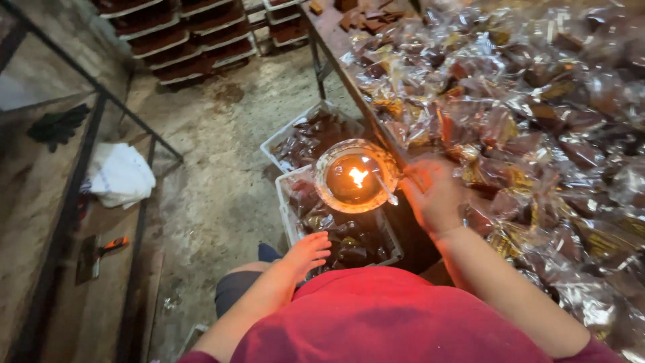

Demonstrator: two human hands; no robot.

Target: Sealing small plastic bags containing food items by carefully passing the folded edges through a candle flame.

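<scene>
My left hand (pixel 308 254) hangs open above my knee, fingers spread, holding nothing, just over the near white crate (pixel 285 202). My right hand (pixel 433 196) rests palm down at the table's edge, beside a round glass bowl (pixel 356 176) with a small flame burning in it. Its fingers reach toward the bowl and the clear-wrapped brown pieces (pixel 524 121) heaped on the table; what lies under the fingers is hidden. A thin metal stick (pixel 388 190) leans on the bowl's rim next to that hand.
Two white crates of wrapped brown pieces stand on the concrete floor (pixel 215 168) below the table, the far one (pixel 302 131) behind. Stacked trays (pixel 188 40) fill the back. A metal-frame shelf on the left holds a white cloth (pixel 121 175), dark gloves (pixel 57 126) and a scraper (pixel 101 252).
</scene>
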